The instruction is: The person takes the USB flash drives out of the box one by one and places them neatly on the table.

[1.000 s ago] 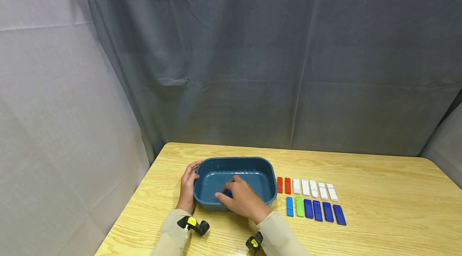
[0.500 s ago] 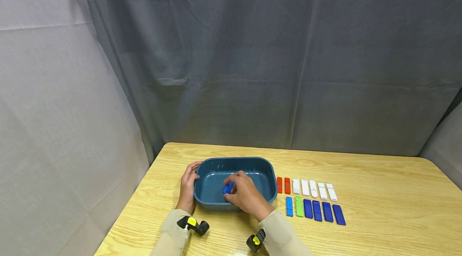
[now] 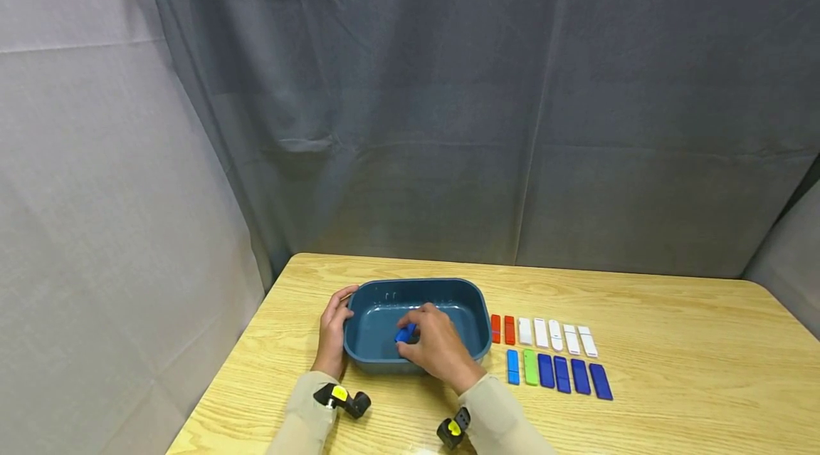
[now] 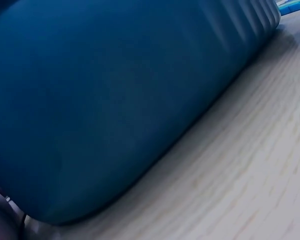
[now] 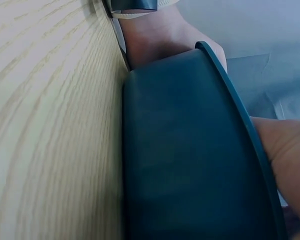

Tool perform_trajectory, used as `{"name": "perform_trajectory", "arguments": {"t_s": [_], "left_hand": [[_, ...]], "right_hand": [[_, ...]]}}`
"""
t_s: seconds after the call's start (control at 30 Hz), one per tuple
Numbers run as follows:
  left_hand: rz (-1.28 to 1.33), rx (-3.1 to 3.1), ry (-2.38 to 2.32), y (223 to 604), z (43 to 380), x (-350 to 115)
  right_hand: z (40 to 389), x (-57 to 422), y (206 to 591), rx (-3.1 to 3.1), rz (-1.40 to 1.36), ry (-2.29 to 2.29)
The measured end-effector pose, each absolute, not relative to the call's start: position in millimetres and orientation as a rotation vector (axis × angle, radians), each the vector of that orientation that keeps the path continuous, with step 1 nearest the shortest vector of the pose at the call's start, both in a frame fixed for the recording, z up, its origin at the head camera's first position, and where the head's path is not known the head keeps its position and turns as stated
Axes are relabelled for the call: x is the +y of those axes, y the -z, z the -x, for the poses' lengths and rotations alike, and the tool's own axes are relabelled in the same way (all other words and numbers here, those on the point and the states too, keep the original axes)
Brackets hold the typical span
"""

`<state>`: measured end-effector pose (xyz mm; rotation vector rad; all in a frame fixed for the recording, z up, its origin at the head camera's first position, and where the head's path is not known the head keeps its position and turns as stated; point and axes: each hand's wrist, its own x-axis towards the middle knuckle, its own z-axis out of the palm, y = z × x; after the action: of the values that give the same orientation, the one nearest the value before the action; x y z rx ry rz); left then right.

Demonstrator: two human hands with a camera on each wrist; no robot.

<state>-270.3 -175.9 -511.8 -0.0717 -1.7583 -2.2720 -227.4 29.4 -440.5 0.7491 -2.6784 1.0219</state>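
Note:
A dark teal plastic bin (image 3: 419, 368) stands on the table. My left hand (image 3: 333, 330) lies along the bin's left wall, its fingers touching the outside and the thumb near the rim. Within the bin, my right hand (image 3: 437, 344) pinches a blue USB stick (image 3: 405, 333) between thumb and fingers; part of it is hidden by the hand. The bin's outer wall (image 4: 120, 100) fills much of the left wrist view. In the right wrist view, part of my right hand (image 5: 290, 155) shows over the rim, and the held stick is out of sight.
Right of the bin lie two rows of stick-shaped pieces: two red (image 3: 509, 330) and several white (image 3: 556, 335) behind; a light blue (image 3: 513, 367), a green (image 3: 531, 367) and several dark blue (image 3: 562, 374) in front. A grey curtain (image 3: 410, 120) hangs behind the wooden table (image 3: 673, 348).
My right hand has moved slightly up and to the right, bringing the blue USB stick more into view. The stick has turned a little in the fingers. My left hand stays in place.

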Motion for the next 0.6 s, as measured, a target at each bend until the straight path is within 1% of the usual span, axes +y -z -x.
{"name": "perform_trajectory", "arguments": {"t_s": [0.4,0.6], "left_hand": [[0.137,-1.605,2.461,514,269,-182],[0.108,-1.521,2.424,511,270,-178]], "right_hand": [[231,18,444,-2.558,-0.723,-1.062],[236,11,446,-2.495,-0.695,-1.1]]}}
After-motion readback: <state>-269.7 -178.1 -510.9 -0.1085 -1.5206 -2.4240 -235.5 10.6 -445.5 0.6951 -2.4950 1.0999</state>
